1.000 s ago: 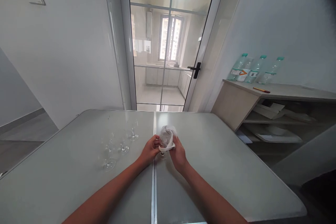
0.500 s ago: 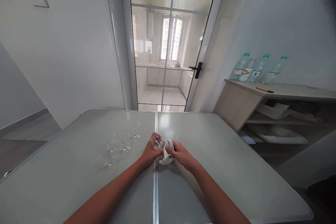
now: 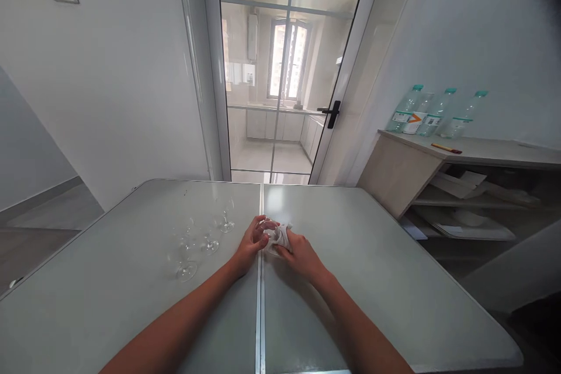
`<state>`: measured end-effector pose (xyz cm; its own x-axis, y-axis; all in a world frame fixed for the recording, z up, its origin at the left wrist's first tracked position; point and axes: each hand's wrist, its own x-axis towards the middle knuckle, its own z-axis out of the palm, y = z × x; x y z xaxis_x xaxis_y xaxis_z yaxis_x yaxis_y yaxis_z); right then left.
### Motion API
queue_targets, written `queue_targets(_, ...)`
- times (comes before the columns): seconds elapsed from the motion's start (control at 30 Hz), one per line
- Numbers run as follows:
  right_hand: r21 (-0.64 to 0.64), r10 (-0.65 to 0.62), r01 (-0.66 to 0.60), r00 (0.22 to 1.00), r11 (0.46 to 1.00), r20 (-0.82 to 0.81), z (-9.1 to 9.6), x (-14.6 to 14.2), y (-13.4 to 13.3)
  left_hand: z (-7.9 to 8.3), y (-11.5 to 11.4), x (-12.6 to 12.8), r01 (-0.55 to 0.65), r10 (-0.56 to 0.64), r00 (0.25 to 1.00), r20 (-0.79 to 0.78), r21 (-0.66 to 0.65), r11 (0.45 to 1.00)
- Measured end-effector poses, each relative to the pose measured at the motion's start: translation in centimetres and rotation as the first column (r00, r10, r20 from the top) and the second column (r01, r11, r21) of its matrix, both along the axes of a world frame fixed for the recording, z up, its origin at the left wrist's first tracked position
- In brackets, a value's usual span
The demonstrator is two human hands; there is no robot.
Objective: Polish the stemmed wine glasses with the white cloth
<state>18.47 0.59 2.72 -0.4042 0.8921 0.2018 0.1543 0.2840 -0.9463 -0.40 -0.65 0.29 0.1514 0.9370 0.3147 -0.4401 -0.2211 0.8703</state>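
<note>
My left hand [image 3: 249,243] is closed round a clear wine glass [image 3: 265,229] held over the middle seam of the grey table [image 3: 372,280]. My right hand [image 3: 301,252] grips a white cloth [image 3: 279,236] and presses it against the glass. Three more clear wine glasses stand to the left: one far [image 3: 227,217], one in the middle [image 3: 210,239] and one nearer [image 3: 186,263].
A glass door with a black handle [image 3: 332,113] stands behind the table. A wooden shelf unit [image 3: 442,169] at the right carries three water bottles [image 3: 432,114] and a pencil [image 3: 446,148], with papers on its lower shelves.
The cloth was draped over the top of the glass; it now sits bunched low at the glass's side. Both hands have dropped closer to the table.
</note>
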Motion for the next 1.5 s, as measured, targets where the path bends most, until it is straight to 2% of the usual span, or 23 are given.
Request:
queue_targets(0.07,-0.165,0.105,-0.121,0.989,0.979,-0.107,0.1,-0.2,0.0,0.1,0.1,-0.2,0.031,-0.03,0.998,0.046,-0.018,0.999)
queue_targets(0.13,-0.383,0.238,-0.332,0.932,0.862,-0.273,0.2,-0.2,-0.2,0.2,0.0,-0.4,0.103,-0.101,0.99,0.095,-0.012,0.995)
queue_targets(0.2,-0.494,0.323,-0.501,0.856,0.711,-0.404,0.3,0.0,-0.4,0.3,-0.2,-0.5,0.168,-0.167,0.978,0.125,0.003,0.986)
queue_targets(0.23,-0.506,0.358,-0.548,0.83,0.666,-0.427,0.3,0.2,-0.5,0.3,-0.3,-0.5,0.188,-0.187,0.974,0.129,0.009,0.982)
queue_targets(0.27,-0.502,0.389,-0.563,0.823,0.656,-0.414,0.4,0.4,-0.5,0.3,-0.4,-0.5,0.196,-0.195,0.972,0.128,0.008,0.981)
queue_targets(0.3,-0.484,0.411,-0.545,0.837,0.685,-0.361,0.5,0.6,-0.4,0.4,-0.4,-0.5,0.194,-0.193,0.974,0.122,0.001,0.981)
queue_targets(0.37,-0.369,0.394,-0.414,0.91,0.833,-0.13,0.7,0.8,-0.2,0.5,-0.5,-0.5,0.165,-0.163,0.982,0.101,-0.016,0.986)
queue_targets(0.43,-0.12,0.217,-0.2,0.963,0.973,0.161,0.9,0.8,0.1,0.5,-0.3,-0.4,0.105,-0.103,0.991,0.085,-0.018,0.994)
queue_targets(0.47,0.013,0.104,-0.111,0.96,0.994,0.259,0.9,0.7,0.2,0.4,-0.2,-0.5,0.076,-0.075,0.994,0.082,-0.017,0.997)
queue_targets(0.53,0.142,-0.012,-0.036,0.947,0.989,0.322,0.9,0.5,0.2,0.3,0.1,-0.6,0.041,-0.039,0.996,0.085,-0.025,0.999)
queue_targets(0.57,0.112,0.016,-0.051,0.956,0.992,0.292,0.8,0.3,0.2,0.1,0.2,-0.6,0.04,-0.036,0.996,0.085,-0.036,0.999)
queue_targets(0.63,-0.099,0.178,-0.167,0.976,0.981,0.122,0.5,0.1,-0.1,-0.1,0.3,-0.7,0.064,-0.06,0.995,0.074,-0.056,0.996)
queue_targets(0.7,-0.348,0.28,-0.302,0.953,0.887,-0.113,0.3,0.2,-0.2,-0.2,0.3,-0.7,0.09,-0.089,0.995,0.037,-0.041,0.995)
queue_targets(0.77,-0.467,0.248,-0.34,0.937,0.816,-0.248,0.4,0.4,-0.3,-0.2,0.3,-0.5,0.102,-0.102,0.995,-0.019,0.004,0.995)
queue_targets(0.8,-0.466,0.224,-0.327,0.938,0.822,-0.264,0.6,0.6,-0.2,-0.2,0.3,-0.4,0.102,-0.1,0.994,-0.053,0.03,0.994)
queue_targets(0.87,-0.361,0.234,-0.308,0.943,0.88,-0.235,1.3,0.9,-0.2,-0.4,0.6,-0.2,0.1,-0.088,0.988,-0.127,0.09,0.991)
queue_targets(0.97,-0.078,0.289,-0.295,0.954,0.952,-0.081,2.5,1.0,-0.4,-1.0,1.1,-0.2,0.056,-0.019,0.98,-0.198,0.185,0.981)
queue_targets(1.07,0.103,0.161,-0.175,0.979,0.979,0.128,2.7,0.8,-0.6,-1.3,1.3,-0.4,0.012,0.039,0.974,-0.224,0.224,0.974)
queue_targets(1.17,0.109,0.124,-0.144,0.977,0.984,0.171,1.9,0.8,-0.4,-0.9,0.9,-0.6,0.021,0.009,0.985,-0.172,0.17,0.985)
queue_targets(1.27,0.042,0.116,-0.116,0.993,0.992,0.014,0.8,1.1,0.5,-0.1,0.3,-0.6,0.021,-0.018,0.999,-0.034,0.066,0.998)
queue_targets(1.37,0.019,-0.156,0.161,0.974,0.987,-0.167,0.2,1.7,1.5,0.4,0.0,-0.6,-0.003,0.004,0.998,0.062,-0.006,1.0)
queue_targets(1.43,0.094,-0.265,0.287,0.944,0.953,-0.196,0.4,2.2,1.8,0.7,0.0,-0.6,-0.022,0.024,0.996,0.088,-0.021,1.0)
queue_targets(1.5,0.203,-0.189,0.203,0.978,0.958,-0.084,0.9,2.5,1.6,0.7,0.1,-0.6,-0.05,0.053,0.993,0.107,-0.029,0.998)
